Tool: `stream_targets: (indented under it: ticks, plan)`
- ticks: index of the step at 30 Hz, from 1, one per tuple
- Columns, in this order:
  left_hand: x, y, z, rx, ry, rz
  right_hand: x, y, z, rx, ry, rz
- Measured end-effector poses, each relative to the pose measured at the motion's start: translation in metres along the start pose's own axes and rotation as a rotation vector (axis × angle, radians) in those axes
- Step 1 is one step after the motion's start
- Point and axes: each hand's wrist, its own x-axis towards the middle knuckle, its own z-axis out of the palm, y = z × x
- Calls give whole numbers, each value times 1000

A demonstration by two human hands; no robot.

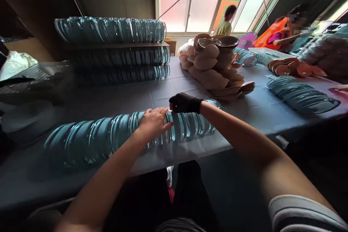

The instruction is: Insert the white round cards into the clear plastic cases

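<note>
A long row of glossy teal plates stands on edge across the table before me. My left hand is bare and lies over the top of this row near its middle, fingers stretched out and thumb apart. Just to its right, my right hand wears a black glove, with the fingertips uncovered. Its fingers are curled together in a pinch above the plates' rims. A tiny white bit shows at those fingertips, too small to name. The two hands are close to each other at the fingertips.
Stacked rows of teal plates stand at the back left. Piled brown bowls rise beyond my right hand. Another teal row lies at the right, near a white basket. Two people are in the background; another hand shows at the right edge.
</note>
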Motion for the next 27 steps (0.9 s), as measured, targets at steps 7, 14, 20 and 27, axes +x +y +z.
stream_targets:
  ticks: [7,14,20,27]
  plan:
    - [0,-1,1,23,3,27,-90,-44,99,-46,209,50]
    - [-4,2,-10,53,-58,15,-119,-61,175,-53,131,154]
    - [14,35,-12,43,14,51,-106,4,66,-63,478,385]
    - [31,65,16,35,39,98,-7,40,-15,-121,-224,258]
